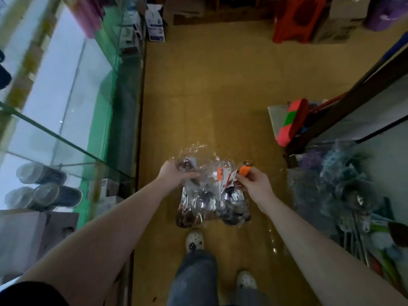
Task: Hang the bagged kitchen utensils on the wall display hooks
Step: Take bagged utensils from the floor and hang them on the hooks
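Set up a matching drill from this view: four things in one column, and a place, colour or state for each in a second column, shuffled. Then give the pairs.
Column one
1. left hand
2. right hand
3. plastic stool
4. glass case

Column two
A. red, on the floor far ahead
B. pinches the orange handle
C. grips the clear bag of utensils
D. runs along the person's left side

Pairs: 1-C, 2-B, 3-A, 4-D
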